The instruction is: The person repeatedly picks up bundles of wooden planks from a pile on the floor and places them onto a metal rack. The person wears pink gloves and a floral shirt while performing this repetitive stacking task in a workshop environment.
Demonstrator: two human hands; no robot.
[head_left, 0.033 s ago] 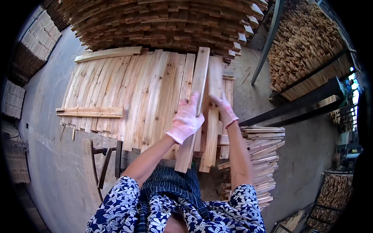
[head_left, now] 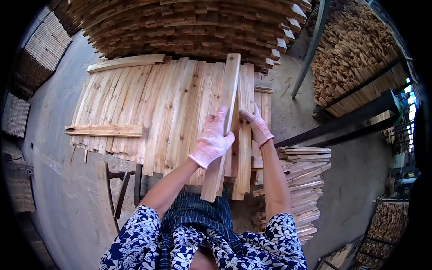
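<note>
My left hand (head_left: 213,140), in a pale pink knit glove, is closed around a long wooden board (head_left: 232,81). That board lies lengthwise above a row of similar planks (head_left: 180,103), its near end sticking out past their front edge. To its right, my gloved right hand (head_left: 256,126) has its fingers curled at the right edge of another board (head_left: 244,162). Part of this second board is hidden beneath the fingers. Loose planks lie side by side under both hands.
A tall lumber stack (head_left: 180,31) rises beyond the planks. Two crosswise strips, a near one (head_left: 105,130) and a far one (head_left: 126,63), lie at the left. A pile of short boards (head_left: 301,180) stands at the right, below a dark metal beam (head_left: 337,121).
The right-hand board, blurred before, now appears still and lower among the planks. My left hand and its board have shifted slightly left.
</note>
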